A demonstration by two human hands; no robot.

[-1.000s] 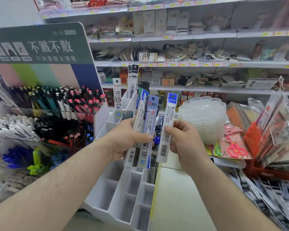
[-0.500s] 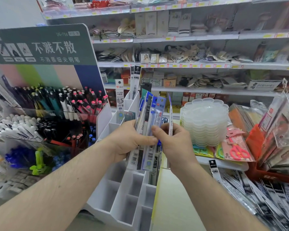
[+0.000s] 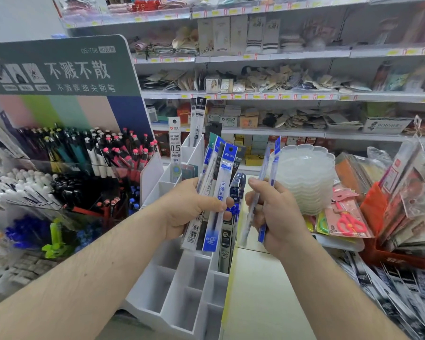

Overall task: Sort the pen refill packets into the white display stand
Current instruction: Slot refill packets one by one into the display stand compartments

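My left hand [image 3: 194, 207] grips a fanned bunch of pen refill packets [image 3: 219, 182], blue-topped ones in front, above the white display stand [image 3: 182, 300]. My right hand [image 3: 277, 217] pinches one or two thin blue refill packets [image 3: 268, 177] held edge-on, just right of the bunch. The stand has several open compartments stepped upward; a few packets stand in its back slots, one marked 0.5 mm [image 3: 175, 148] and dark-topped ones [image 3: 198, 119]. More packets [image 3: 227, 241] sit in a right-side slot under the bunch.
A pen display rack [image 3: 84, 163] with a green sign stands left. A stack of clear flower-shaped trays [image 3: 307, 177] and packaged scissors [image 3: 349, 222] lie right. Loose refill packets [image 3: 390, 303] are spread at lower right. Store shelves fill the background.
My right hand has pulled a packet off the bunch, turned it edge-on, and drawn away to the right. The left hand stays put with the bunch.
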